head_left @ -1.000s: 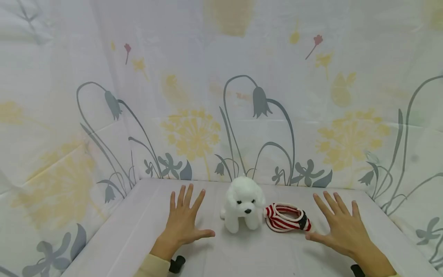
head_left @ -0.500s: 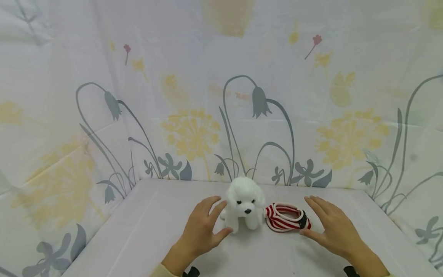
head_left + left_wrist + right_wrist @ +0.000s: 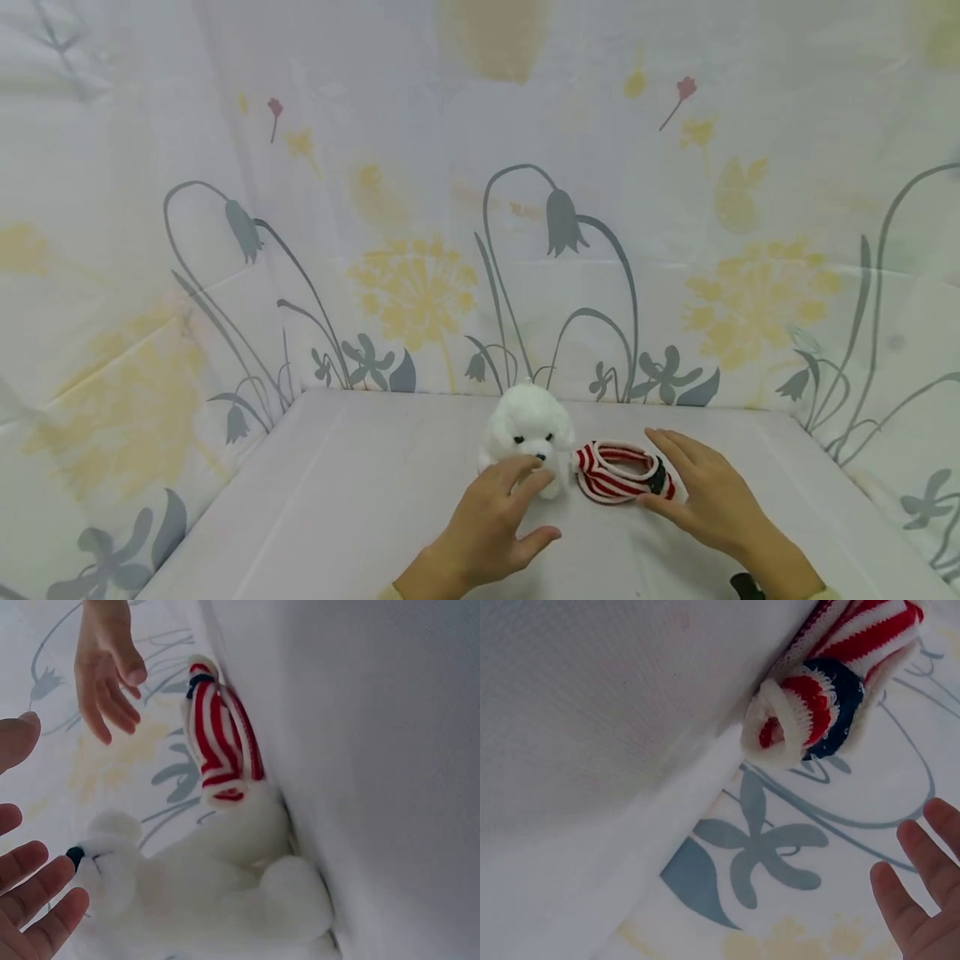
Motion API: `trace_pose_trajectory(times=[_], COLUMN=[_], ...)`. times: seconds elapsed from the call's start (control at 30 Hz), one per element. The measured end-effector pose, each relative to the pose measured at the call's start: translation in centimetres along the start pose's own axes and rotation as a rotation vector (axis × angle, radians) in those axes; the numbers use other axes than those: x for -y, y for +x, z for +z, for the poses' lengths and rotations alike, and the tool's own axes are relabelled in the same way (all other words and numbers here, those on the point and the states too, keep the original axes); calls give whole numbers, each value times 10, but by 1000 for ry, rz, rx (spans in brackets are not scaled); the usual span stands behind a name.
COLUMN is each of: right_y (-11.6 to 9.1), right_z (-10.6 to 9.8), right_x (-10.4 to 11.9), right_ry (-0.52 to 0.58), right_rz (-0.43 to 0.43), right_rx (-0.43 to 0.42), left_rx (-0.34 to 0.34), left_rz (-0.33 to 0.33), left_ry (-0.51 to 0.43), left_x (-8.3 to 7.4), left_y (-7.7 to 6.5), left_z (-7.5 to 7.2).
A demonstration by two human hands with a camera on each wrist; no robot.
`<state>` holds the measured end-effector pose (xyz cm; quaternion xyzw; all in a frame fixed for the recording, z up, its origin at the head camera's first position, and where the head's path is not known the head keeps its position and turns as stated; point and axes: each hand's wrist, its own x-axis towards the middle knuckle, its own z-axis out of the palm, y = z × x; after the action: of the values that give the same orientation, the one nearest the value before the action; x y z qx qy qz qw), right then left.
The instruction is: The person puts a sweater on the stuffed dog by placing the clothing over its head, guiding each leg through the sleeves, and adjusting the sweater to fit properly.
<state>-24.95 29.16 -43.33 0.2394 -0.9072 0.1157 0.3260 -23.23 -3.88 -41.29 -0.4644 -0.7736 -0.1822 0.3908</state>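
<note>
A white plush dog (image 3: pixel 528 421) sits upright on the table, facing me, its lower body partly covered by my left hand in the head view. My left hand (image 3: pixel 491 529) is in front of the dog with fingers loosely bent and nothing held. Just right of the dog lies a knitted red-and-white striped doll sweater (image 3: pixel 618 473) with a dark blue band and a white-edged opening. My right hand (image 3: pixel 712 496) hovers at the sweater's right end, thumb and fingers spread apart. In the right wrist view, the sweater's sleeve end (image 3: pixel 780 727) shows a white cuff.
A white cloth covers the table (image 3: pixel 330 475). Behind it and at both sides hangs a pale curtain (image 3: pixel 420 200) printed with grey and yellow flowers. The dog and sweater sit close together.
My left hand has swung right from beside the dog to in front of it, its spread fingers relaxing. My right hand has moved left to the sweater. Dog and sweater have stayed put.
</note>
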Motion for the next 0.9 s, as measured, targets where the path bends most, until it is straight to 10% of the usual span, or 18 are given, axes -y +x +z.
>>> trace_pose_trajectory(times=[0.33,0.9], right_y=[2,-1], right_z=[5,7], right_x=[4,1], right_ry=[0,89], right_rz=[3,216], right_rx=[13,251], left_rx=[174,442], left_rz=[-42,-314], left_ry=[-95,-218], left_x=[-19,-26], left_y=[23,51], left_z=[29,89])
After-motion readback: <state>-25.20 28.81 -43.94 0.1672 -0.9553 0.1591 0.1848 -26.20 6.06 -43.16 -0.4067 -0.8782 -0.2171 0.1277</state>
